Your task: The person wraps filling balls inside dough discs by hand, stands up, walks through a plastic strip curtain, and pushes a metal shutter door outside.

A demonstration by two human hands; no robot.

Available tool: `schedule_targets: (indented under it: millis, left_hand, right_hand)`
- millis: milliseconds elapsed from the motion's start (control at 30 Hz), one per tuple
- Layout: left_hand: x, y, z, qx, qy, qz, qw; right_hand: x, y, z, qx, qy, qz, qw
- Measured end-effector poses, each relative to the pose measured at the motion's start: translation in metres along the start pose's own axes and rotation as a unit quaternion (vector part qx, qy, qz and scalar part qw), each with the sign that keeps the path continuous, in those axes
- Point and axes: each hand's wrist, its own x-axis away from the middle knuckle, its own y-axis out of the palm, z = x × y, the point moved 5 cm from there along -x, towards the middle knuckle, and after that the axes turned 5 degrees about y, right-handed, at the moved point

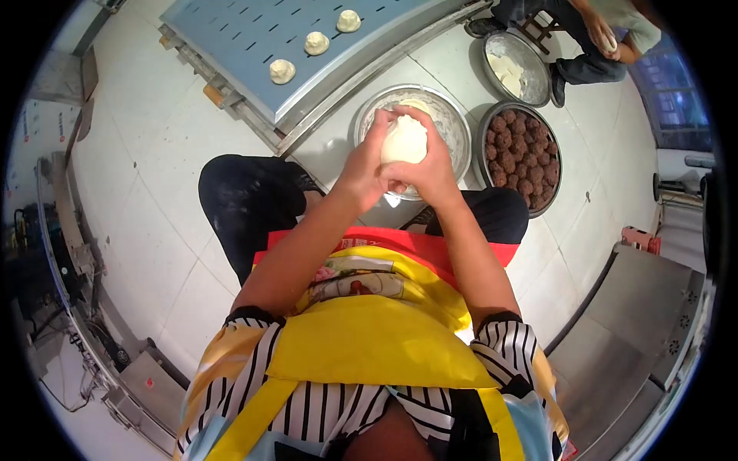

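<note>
Both my hands are cupped around a pale ball of dough [405, 141], above a round metal bowl [463, 146] dusted with flour. My left hand [367, 163] presses its left side, and my right hand [433, 165] wraps its right side and lower edge. Behind the ball, another pale piece of dough [416, 104] shows in the bowl. A round tray of dark brown balls [525, 154] stands to the right of the bowl. Three pale dough mounds [316, 43] sit in a row on a blue slotted surface [231, 38].
At the upper right, a co-worker's hands [605, 37] hold something pale beside a metal bowl with flat dough pieces [507, 73]. A metal rail [369, 83] edges the blue surface. Grey metal equipment stands at the lower right [623, 330], more machinery at the left [77, 307].
</note>
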Motion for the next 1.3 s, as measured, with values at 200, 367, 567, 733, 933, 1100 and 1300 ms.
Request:
schedule_targets:
  millis: [200,367,567,733,933,1100,1300]
  left_hand:
    - [0.008,0.019,0.009,0.086,-0.002,0.049,0.995]
    - [0.004,0.002,0.009,0.050,-0.010,-0.028,0.998]
    - [0.012,0.017,0.014,0.062,-0.031,-0.020,0.997]
    - [0.009,0.008,0.021,0.029,-0.027,-0.064,0.997]
    - [0.012,0.009,0.020,0.049,-0.010,-0.032,0.998]
    - [0.016,0.009,0.022,0.040,-0.017,-0.051,0.998]
    - [0.018,0.010,0.028,0.085,0.011,-0.038,0.996]
  right_hand:
    - [-0.003,0.000,0.001,0.043,-0.005,0.077,0.996]
    - [-0.006,0.001,-0.019,0.052,-0.038,-0.009,0.998]
    - [-0.004,0.002,-0.016,0.046,0.020,0.028,0.998]
    - [-0.006,0.010,-0.026,-0.157,0.024,-0.063,0.985]
    - [-0.004,0.010,-0.038,0.095,0.016,0.011,0.995]
    - [-0.003,0.013,-0.032,-0.058,0.029,-0.055,0.996]
    - [0.005,0.018,-0.042,-0.017,0.005,-0.100,0.995]
